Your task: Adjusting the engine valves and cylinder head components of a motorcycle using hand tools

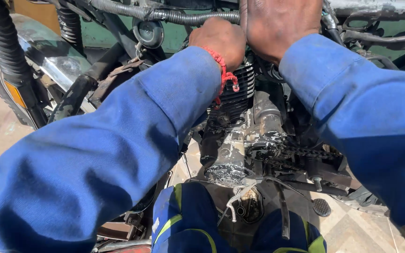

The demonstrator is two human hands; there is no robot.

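Patterned floor tiles (352,229) show pale beneath the motorcycle, and a green wall sits behind the frame. I am crouched close, my blue-clad knees (188,220) right under the engine (240,140), which hangs in the middle of the frame with its dark cooling fins up top and a grimy, paint-flecked case below.

My left hand (216,40), a red cord bracelet (223,75) on the wrist, is bunched up high against the top of the engine, just under the ribbed hose (183,18) that runs along the frame. My right hand (282,26) is pressed in beside it, touching it. Both sets of fingers curl away from me, so I cannot tell whether they grip anything or how wide they stand.

By my judgement I am working at something on the head of the engine, by feel, with both hands. Any next move calls for small, careful wrist motion: the hose crowds from above, the fins from below, cables and frame tubes (380,37) on the right. Open room lies lower, around the drive chain (305,152) and foot peg (322,207), and out toward the front wheel (5,79) on the left.
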